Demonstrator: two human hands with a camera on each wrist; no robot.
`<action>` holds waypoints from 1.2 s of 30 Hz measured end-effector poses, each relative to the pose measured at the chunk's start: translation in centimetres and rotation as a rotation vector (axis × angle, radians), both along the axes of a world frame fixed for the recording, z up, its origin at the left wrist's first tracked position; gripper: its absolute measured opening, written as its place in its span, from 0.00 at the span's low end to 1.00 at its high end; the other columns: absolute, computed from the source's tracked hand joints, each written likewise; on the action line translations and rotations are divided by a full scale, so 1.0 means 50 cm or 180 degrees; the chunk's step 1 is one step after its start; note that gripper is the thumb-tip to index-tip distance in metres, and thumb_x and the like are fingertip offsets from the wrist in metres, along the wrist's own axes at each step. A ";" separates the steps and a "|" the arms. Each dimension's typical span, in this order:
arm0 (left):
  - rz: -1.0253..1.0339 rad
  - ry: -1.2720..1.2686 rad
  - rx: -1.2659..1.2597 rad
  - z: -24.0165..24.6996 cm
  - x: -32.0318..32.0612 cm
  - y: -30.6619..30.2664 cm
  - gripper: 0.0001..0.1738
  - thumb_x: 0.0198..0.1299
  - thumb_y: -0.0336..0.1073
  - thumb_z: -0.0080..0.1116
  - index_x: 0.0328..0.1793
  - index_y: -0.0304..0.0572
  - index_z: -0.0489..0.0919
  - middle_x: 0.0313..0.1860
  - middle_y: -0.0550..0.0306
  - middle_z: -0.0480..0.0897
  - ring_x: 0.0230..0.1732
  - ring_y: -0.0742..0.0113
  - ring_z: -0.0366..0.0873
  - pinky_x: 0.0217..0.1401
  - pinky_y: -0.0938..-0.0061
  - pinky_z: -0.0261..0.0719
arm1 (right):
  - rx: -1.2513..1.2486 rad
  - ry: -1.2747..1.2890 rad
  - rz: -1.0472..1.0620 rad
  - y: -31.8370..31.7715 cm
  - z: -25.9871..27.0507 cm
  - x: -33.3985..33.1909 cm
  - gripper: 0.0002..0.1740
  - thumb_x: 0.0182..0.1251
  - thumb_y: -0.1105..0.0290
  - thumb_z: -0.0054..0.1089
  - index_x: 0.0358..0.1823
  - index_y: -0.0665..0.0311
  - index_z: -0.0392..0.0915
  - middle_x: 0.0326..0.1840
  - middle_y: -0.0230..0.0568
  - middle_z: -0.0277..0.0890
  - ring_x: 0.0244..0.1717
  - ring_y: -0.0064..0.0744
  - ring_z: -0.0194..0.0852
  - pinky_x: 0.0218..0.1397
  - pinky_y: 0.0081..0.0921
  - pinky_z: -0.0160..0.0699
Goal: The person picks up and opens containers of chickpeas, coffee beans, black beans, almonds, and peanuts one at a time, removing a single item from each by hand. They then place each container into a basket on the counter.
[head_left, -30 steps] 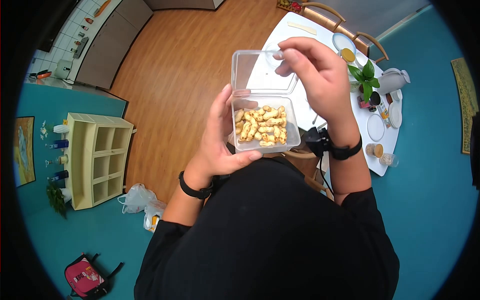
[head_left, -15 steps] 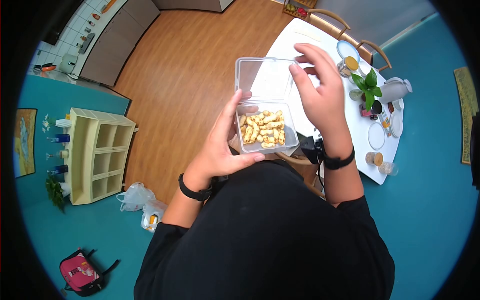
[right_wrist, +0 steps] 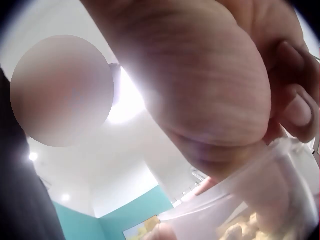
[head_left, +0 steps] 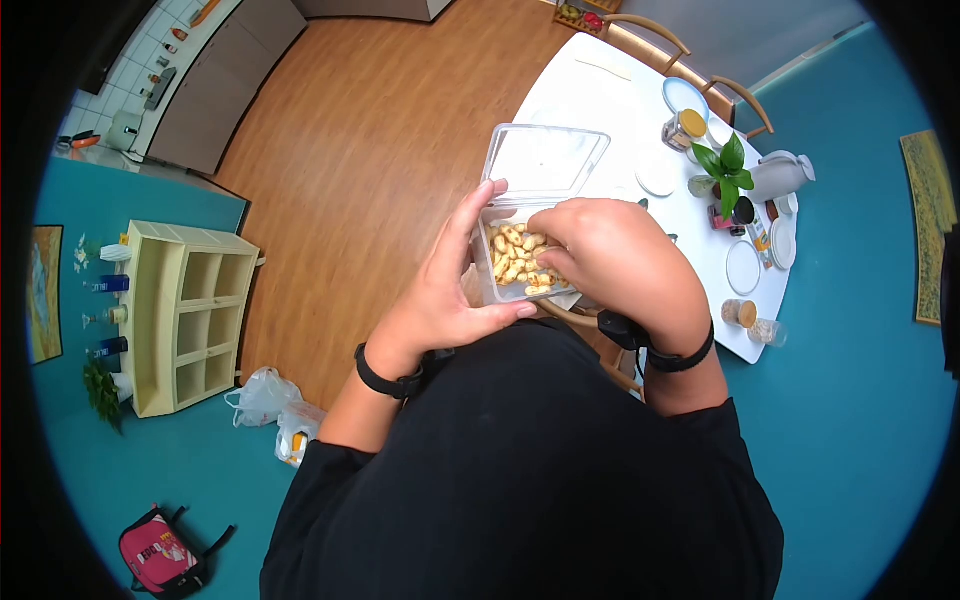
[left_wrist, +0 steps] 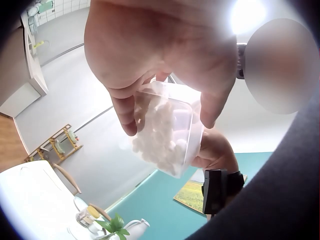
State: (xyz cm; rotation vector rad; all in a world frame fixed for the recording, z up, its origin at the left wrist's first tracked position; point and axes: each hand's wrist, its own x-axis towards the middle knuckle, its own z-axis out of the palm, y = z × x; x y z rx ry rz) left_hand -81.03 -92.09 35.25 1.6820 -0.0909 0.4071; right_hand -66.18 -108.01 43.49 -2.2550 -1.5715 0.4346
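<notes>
My left hand (head_left: 432, 298) holds a clear plastic box (head_left: 488, 268) from its left side, thumb along the near edge and fingers at the far left corner. Unshelled peanuts (head_left: 512, 260) fill the lower part of the box. Its hinged lid (head_left: 545, 162) stands raised on the far side. My right hand (head_left: 628, 255) reaches over the right rim, with thumb and forefinger apart above the peanuts. In the right wrist view the thumb dips inside the box wall and the other fingers bend beyond the rim. The left wrist view shows the peanuts through the bottom of the box.
A white table (head_left: 570, 95) lies beyond, bearing a yellow-lidded jar (head_left: 684, 130), a leafy plant (head_left: 727, 168), a grey jug (head_left: 780, 177) and plates. A wooden chair (head_left: 575, 313) is close below the box. Left are a cream shelf (head_left: 190, 315), plastic bags (head_left: 268, 398) and a pink backpack (head_left: 163, 550).
My right hand has come down from beside the raised lid into the box, over the peanuts. The left hand keeps its hold, and the lid leans farther back.
</notes>
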 end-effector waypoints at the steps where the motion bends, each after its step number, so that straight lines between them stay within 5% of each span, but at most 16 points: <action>1: -0.0001 0.0002 -0.0001 -0.001 -0.001 0.001 0.65 0.47 0.35 0.82 0.86 0.38 0.49 0.83 0.44 0.57 0.82 0.50 0.58 0.79 0.55 0.66 | -0.0064 0.0067 0.0055 0.002 -0.003 0.002 0.12 0.58 0.70 0.68 0.44 0.63 0.86 0.36 0.47 0.84 0.40 0.51 0.84 0.46 0.41 0.82; 11: 0.0082 -0.0003 -0.0025 -0.006 -0.010 0.013 0.63 0.47 0.35 0.82 0.86 0.39 0.51 0.83 0.44 0.57 0.81 0.51 0.59 0.78 0.55 0.67 | 0.0728 0.0520 0.0122 0.007 -0.016 0.016 0.10 0.63 0.74 0.66 0.45 0.66 0.84 0.39 0.46 0.82 0.41 0.51 0.81 0.46 0.38 0.80; 17: 0.0075 -0.0071 -0.0099 -0.005 -0.005 0.014 0.63 0.48 0.33 0.81 0.86 0.39 0.50 0.83 0.44 0.57 0.81 0.52 0.59 0.79 0.55 0.66 | 0.1552 0.0856 -0.0077 0.000 -0.012 0.024 0.09 0.65 0.74 0.65 0.45 0.67 0.83 0.38 0.44 0.81 0.36 0.39 0.82 0.42 0.32 0.80; 19: 0.0059 -0.0152 -0.0148 -0.006 -0.001 0.016 0.63 0.48 0.33 0.81 0.86 0.39 0.49 0.83 0.44 0.57 0.81 0.51 0.59 0.80 0.55 0.65 | 0.1587 0.2144 -0.0630 -0.016 -0.008 0.019 0.08 0.68 0.76 0.64 0.46 0.69 0.82 0.37 0.38 0.81 0.36 0.23 0.80 0.40 0.24 0.79; 20: 0.0083 -0.0188 -0.0075 -0.007 0.001 0.018 0.65 0.47 0.34 0.81 0.86 0.40 0.48 0.83 0.41 0.57 0.80 0.50 0.61 0.80 0.55 0.64 | 0.1588 0.2145 -0.0634 -0.023 -0.012 0.021 0.08 0.68 0.76 0.64 0.46 0.69 0.82 0.37 0.38 0.81 0.36 0.23 0.80 0.40 0.24 0.79; 22: 0.0104 -0.0222 0.0000 -0.009 0.001 0.022 0.66 0.47 0.34 0.82 0.86 0.41 0.47 0.83 0.39 0.56 0.79 0.48 0.62 0.80 0.56 0.63 | 0.1961 0.3884 -0.0593 -0.041 -0.039 0.027 0.08 0.69 0.77 0.63 0.48 0.69 0.81 0.38 0.36 0.80 0.37 0.16 0.76 0.38 0.20 0.77; 24: 0.0110 -0.0226 0.0013 -0.009 0.002 0.024 0.65 0.47 0.34 0.82 0.86 0.41 0.48 0.82 0.39 0.57 0.78 0.48 0.64 0.79 0.55 0.64 | 0.2311 0.4296 -0.0321 -0.041 -0.084 0.038 0.08 0.73 0.74 0.61 0.50 0.66 0.78 0.41 0.38 0.81 0.35 0.20 0.75 0.36 0.21 0.75; 26: 0.0120 -0.0200 -0.0023 -0.008 0.002 0.022 0.65 0.47 0.34 0.82 0.86 0.41 0.48 0.82 0.39 0.57 0.77 0.48 0.65 0.78 0.54 0.65 | 0.3033 0.5807 -0.0537 -0.037 -0.114 0.034 0.07 0.77 0.70 0.59 0.50 0.63 0.76 0.44 0.40 0.80 0.34 0.23 0.75 0.35 0.21 0.73; 34: 0.0088 -0.0248 -0.0011 -0.012 -0.001 0.020 0.65 0.47 0.34 0.82 0.86 0.43 0.47 0.82 0.39 0.57 0.76 0.48 0.66 0.77 0.54 0.66 | 0.2969 0.5836 -0.0748 -0.049 -0.127 0.021 0.08 0.78 0.70 0.57 0.52 0.63 0.75 0.47 0.43 0.82 0.35 0.24 0.77 0.34 0.21 0.74; 36: 0.0082 -0.0243 0.0074 -0.013 -0.004 0.022 0.66 0.47 0.34 0.81 0.86 0.44 0.47 0.83 0.39 0.56 0.77 0.48 0.65 0.78 0.54 0.66 | 0.2793 0.5136 -0.0790 -0.048 -0.111 0.016 0.09 0.76 0.74 0.57 0.54 0.67 0.77 0.49 0.45 0.83 0.37 0.25 0.80 0.36 0.21 0.78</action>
